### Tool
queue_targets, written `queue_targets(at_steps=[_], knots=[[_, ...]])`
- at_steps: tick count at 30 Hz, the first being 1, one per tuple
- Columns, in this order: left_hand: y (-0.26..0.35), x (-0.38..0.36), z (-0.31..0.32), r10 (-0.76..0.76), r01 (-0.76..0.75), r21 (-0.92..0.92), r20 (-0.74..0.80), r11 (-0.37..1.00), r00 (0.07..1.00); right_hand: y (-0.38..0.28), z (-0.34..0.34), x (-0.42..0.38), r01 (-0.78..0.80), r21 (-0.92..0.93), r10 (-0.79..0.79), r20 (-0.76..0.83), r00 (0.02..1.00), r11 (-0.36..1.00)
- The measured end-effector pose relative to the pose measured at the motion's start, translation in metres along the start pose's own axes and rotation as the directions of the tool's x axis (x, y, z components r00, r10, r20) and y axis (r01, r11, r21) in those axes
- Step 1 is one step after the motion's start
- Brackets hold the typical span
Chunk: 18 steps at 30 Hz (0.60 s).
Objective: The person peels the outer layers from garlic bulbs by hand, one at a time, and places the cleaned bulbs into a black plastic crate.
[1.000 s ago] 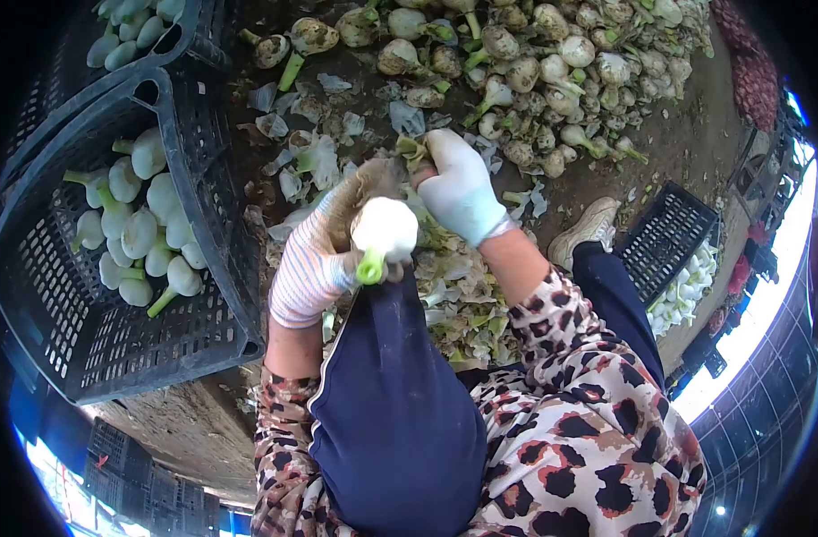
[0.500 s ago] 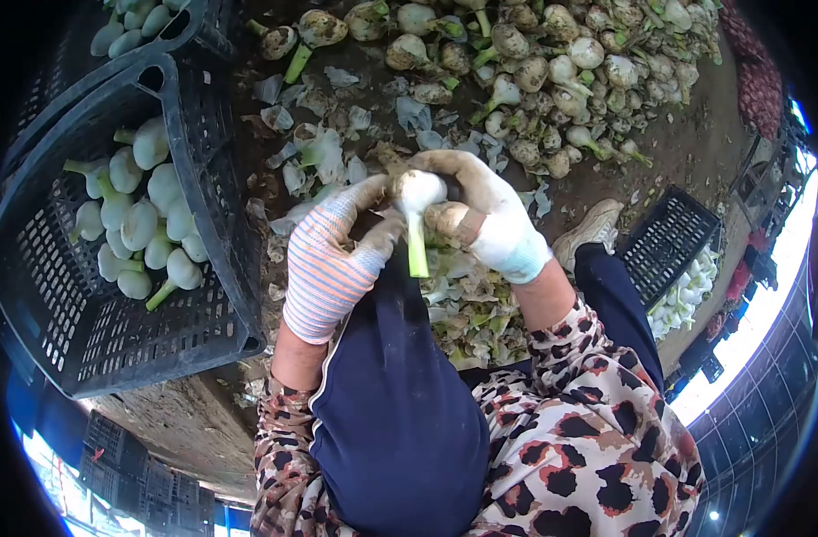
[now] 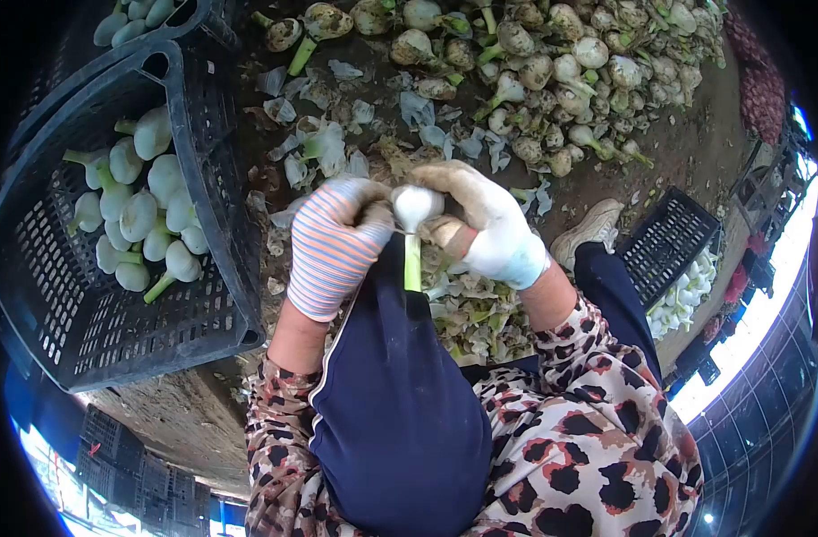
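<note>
A white garlic bulb (image 3: 416,208) with a short green stem pointing down is held between my two gloved hands over my lap. My right hand (image 3: 485,219), in a soiled white glove, curls around its right side, index finger over the top and thumb near the neck. My left hand (image 3: 337,237) wears a striped glove; its fingers are bent and pinched against the bulb's left edge. Whether those fingertips also grip a piece of skin is hidden. Loose papery peelings (image 3: 324,148) lie on the ground beyond my hands.
A black crate (image 3: 207,179) with cleaned garlic (image 3: 139,217) stands on the left, another behind it. Unpeeled garlic (image 3: 552,72) is heaped ahead. Leafy scraps (image 3: 480,318) lie by my legs. A smaller black crate (image 3: 670,246) sits right, beside more white garlic (image 3: 686,300).
The bulb has turned slightly and now shows a cleaner white surface with its stem more upright. My left fingers have curled in more tightly at its side.
</note>
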<state>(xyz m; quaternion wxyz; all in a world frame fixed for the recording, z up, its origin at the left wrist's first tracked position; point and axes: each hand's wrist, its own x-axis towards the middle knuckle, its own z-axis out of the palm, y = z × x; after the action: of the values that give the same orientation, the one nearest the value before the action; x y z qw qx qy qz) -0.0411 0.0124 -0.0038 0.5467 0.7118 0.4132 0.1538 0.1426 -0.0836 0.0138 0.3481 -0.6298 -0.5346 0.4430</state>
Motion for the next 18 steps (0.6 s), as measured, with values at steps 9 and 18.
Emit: queue_targets(at_steps=[9, 18], knots=[[-0.012, -0.003, 0.019, -0.520, 0.368, -0.824, 0.107, 0.431, 0.847, 0.002, 0.005, -0.003, -0.499, 0.831, 0.459, 0.353, 0.815, 0.247], [-0.043, 0.014, 0.004, -0.490, -0.030, -0.970, 0.095, -0.242, 0.866, 0.032, 0.033, -0.013, -0.537, 0.821, 0.549, 0.364, 0.752, 0.192]])
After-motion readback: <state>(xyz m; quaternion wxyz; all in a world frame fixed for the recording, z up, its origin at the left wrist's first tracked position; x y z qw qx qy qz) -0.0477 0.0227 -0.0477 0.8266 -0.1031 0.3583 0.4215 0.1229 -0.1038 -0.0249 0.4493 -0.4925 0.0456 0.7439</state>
